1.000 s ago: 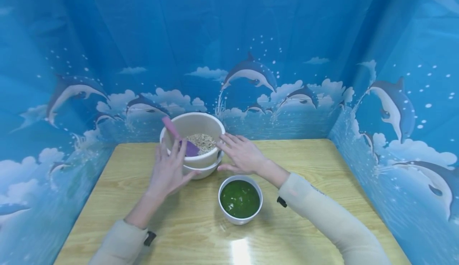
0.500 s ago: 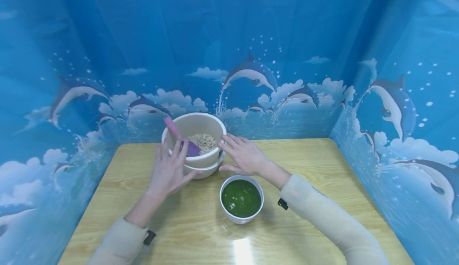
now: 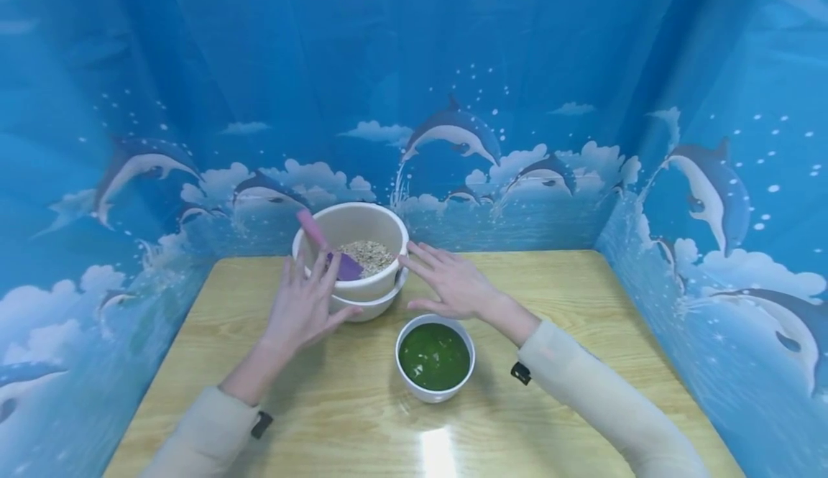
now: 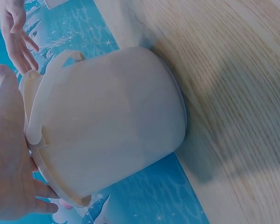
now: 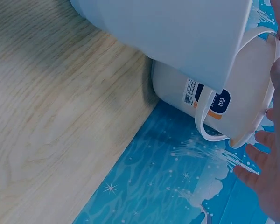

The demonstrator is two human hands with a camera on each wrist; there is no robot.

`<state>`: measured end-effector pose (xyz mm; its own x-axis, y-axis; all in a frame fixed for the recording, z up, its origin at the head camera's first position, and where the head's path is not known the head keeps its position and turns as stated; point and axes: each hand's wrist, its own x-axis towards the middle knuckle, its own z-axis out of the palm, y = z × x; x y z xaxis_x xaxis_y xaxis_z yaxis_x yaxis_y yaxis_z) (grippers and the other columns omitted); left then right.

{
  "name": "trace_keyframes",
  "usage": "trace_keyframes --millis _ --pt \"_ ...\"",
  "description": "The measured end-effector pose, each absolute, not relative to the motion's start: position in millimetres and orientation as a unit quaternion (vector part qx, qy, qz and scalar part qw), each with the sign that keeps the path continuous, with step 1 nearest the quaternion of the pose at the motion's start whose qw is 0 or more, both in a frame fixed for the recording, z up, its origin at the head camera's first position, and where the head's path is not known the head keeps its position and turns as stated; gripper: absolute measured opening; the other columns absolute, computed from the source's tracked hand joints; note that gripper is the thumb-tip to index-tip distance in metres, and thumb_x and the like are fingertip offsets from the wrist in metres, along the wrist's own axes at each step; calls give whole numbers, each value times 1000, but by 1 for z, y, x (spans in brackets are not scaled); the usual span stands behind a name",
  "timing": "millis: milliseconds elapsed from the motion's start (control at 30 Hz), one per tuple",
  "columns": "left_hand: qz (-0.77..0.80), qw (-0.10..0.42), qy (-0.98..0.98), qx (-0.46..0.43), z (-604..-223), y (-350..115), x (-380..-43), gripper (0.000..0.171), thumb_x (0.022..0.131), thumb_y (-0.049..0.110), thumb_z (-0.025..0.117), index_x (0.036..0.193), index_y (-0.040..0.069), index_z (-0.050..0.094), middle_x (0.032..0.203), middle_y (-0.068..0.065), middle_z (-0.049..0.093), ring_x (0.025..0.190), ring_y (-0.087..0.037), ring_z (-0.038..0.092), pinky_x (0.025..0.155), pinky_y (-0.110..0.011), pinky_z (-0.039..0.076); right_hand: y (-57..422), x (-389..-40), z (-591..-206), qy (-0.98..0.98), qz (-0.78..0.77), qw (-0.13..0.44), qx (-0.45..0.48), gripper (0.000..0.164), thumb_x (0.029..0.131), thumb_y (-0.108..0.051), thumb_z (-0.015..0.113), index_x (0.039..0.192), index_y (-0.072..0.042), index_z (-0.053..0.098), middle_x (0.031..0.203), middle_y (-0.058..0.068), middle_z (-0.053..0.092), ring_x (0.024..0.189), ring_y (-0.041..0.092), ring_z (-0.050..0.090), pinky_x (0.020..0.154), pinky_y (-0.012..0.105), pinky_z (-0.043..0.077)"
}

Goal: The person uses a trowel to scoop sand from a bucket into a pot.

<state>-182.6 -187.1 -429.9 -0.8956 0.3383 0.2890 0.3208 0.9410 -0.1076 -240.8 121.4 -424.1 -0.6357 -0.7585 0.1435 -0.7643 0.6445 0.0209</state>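
Note:
A cream bowl [image 3: 362, 287] nests in a second cream bowl at the back of the wooden table [image 3: 569, 298]. It holds oat-like grains [image 3: 370, 254] and a spatula [image 3: 323, 244] with a pink handle and a purple blade. My left hand [image 3: 304, 302] lies open against the bowl's front left wall, fingers straight. My right hand [image 3: 449, 280] hovers open just right of the rim, with a small gap. In the left wrist view the bowl [image 4: 112, 130] fills the frame beside my palm [image 4: 9, 154]. The right wrist view shows its labelled wall [image 5: 214, 100].
A small white bowl [image 3: 435, 390] of green liquid stands just in front of my right wrist; its wall [image 5: 177, 28] shows in the right wrist view. Blue dolphin-print curtains [image 3: 711, 176] close in the table on the left, back and right.
My right hand has drawn a little to the right, off the bowl's rim. The left hand and both bowls have stayed put.

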Motion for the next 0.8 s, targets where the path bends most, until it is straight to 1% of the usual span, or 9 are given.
trace_keyframes --millis 100,300,400,567,700,800 --pt "41 159 -971 -176 -429 -189 -183 112 88 78 64 165 4 28 170 -25 30 151 -60 34 124 -70 27 125 -239 -426 -901 21 77 427 89 100 -67 55 169 -19 24 176 17 22 158 40 35 126 57 35" --pt "78 177 -960 -203 -425 -195 -185 108 88 80 61 162 5 36 170 -25 32 154 -54 34 121 -68 36 126 -238 -429 -896 19 88 435 89 102 -73 43 170 -21 19 175 17 24 158 39 37 125 56 37" --pt "89 183 -953 -223 -420 -200 -187 107 88 82 58 161 6 40 169 -25 34 154 -53 34 120 -68 38 126 -239 -430 -897 25 81 433 89 102 -72 46 170 -22 17 176 16 20 158 39 36 125 57 37" --pt "98 187 -943 -257 -408 -207 -195 104 88 84 55 157 7 46 163 -26 43 151 -53 40 118 -69 39 124 -241 -433 -902 28 74 425 90 101 -68 52 170 -22 17 177 14 14 159 38 33 126 56 35" --pt "111 175 -937 -281 -396 -212 -206 100 92 85 46 155 7 48 156 -25 52 147 -50 46 120 -67 38 121 -243 -436 -903 31 76 421 89 101 -68 53 170 -22 20 178 14 13 161 37 30 127 55 32" --pt "127 163 -932 -298 -389 -215 -214 97 93 82 48 154 6 50 152 -24 57 143 -48 51 121 -66 38 120 -246 -436 -904 34 76 419 89 100 -66 56 169 -21 21 178 15 13 161 37 29 127 56 31"
